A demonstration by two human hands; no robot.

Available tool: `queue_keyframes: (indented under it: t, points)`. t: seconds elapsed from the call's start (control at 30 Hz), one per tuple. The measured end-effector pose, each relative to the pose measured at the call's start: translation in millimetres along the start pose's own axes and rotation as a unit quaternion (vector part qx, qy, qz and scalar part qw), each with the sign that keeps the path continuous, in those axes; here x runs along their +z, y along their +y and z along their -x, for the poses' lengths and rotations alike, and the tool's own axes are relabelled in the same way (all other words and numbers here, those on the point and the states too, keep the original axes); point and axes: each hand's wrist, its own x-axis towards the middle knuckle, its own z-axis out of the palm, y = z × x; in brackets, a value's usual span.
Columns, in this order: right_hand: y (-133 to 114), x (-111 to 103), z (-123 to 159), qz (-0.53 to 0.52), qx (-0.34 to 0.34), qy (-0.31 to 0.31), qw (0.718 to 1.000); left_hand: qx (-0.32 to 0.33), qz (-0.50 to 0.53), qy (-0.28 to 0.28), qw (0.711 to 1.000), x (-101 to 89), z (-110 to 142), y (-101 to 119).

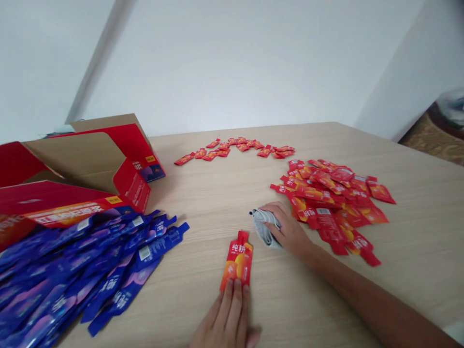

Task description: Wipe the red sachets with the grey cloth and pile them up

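A red spouted pouch [238, 258] with orange fruit printed on it lies flat on the table, spout end pointing away from me. My left hand [228, 314] rests on its near end, fingers stretched out and pressing it down. To the right of the pouch, my right hand [284, 224] is closed around a folded grey cloth [264, 228]. The cloth is just above or on the tabletop; I cannot tell which. Close beyond my right hand is a heap of similar red pouches [326, 193].
Many blue pouches [108, 266] are piled at the left. Behind them stand open red cardboard boxes [132, 186]. Small red packets [242, 144] lie scattered along the far part of the wooden table [210, 193]. A white wall [235, 67] rises behind.
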Motion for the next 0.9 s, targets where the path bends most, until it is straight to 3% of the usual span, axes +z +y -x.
queue_keyframes:
  t: [0.13,0.23,0.37,0.47,0.57,0.7,0.77,0.9]
  points:
    - [-8,-5,-7,0.026,-0.014,-0.015,0.999,0.018,-0.011,0.034,0.999,7.2,9,0]
    - [-32,0,-10,0.027,-0.048,-0.050,0.997,0.029,-0.020,0.046,0.998,13.2,13,2]
    - [-70,28,-2,0.055,-0.135,-0.170,0.975,0.062,-0.011,0.036,0.997,20.1,17,5]
    - [-74,52,-3,0.081,-0.190,-0.239,0.949,0.076,-0.005,0.034,0.997,23.5,19,4]
    - [-58,57,-24,0.107,-0.143,-0.215,0.960,0.082,0.002,0.031,0.996,25.5,19,0]
    - [-51,43,-48,0.144,-0.083,-0.148,0.975,0.075,0.001,0.045,0.996,29.2,20,1]
    - [-61,40,-39,0.138,-0.094,-0.153,0.974,0.051,0.002,0.042,0.998,32.2,22,7]
    - [-79,49,-1,0.108,-0.166,-0.235,0.952,0.017,0.043,0.021,0.999,35.5,28,16]
